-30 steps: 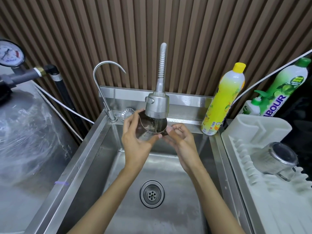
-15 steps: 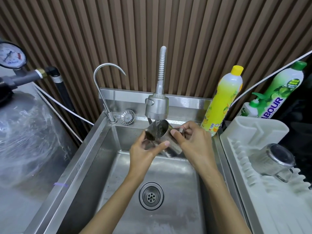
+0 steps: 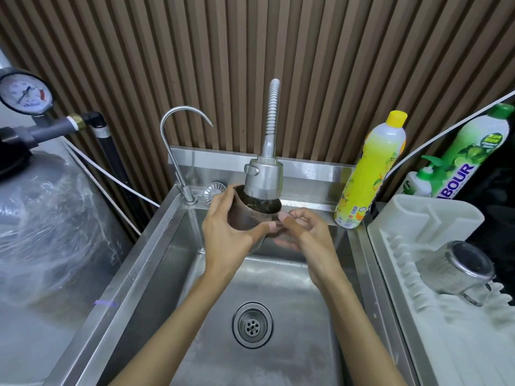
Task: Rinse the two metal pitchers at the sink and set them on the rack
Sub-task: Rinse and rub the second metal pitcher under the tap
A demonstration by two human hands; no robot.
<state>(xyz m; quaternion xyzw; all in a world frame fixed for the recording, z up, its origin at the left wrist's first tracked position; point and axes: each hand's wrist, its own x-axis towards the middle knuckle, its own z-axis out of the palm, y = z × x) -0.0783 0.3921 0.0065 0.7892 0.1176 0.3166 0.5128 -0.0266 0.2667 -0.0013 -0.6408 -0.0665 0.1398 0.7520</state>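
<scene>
The left hand (image 3: 225,235) is clasping one pitcher (image 3: 243,218) under the spray head (image 3: 263,176), the right hand (image 3: 305,232) is pinching its side, and the other pitcher (image 3: 457,270) is already lying on the rack (image 3: 434,218), well right of the grip, so probably half is remaining.

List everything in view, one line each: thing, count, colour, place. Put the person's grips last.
sink: 1, steel, centre
drain: 1, steel, basin floor
spray faucet: 1, steel, over the basin's back
gooseneck tap: 1, steel, back left corner
held pitcher: 1, steel, under the spray faucet
rack: 1, white, right of sink
racked pitcher: 1, steel, on its side on rack
yellow bottle: 1, sink's back right
green bottle: 1, behind rack
pump bottle: 1, white-green, behind rack
pressure gauge: 1, white dial, far left
left grip: 1, round held pitcher
right grip: 1, pinching pitcher's right side
</scene>
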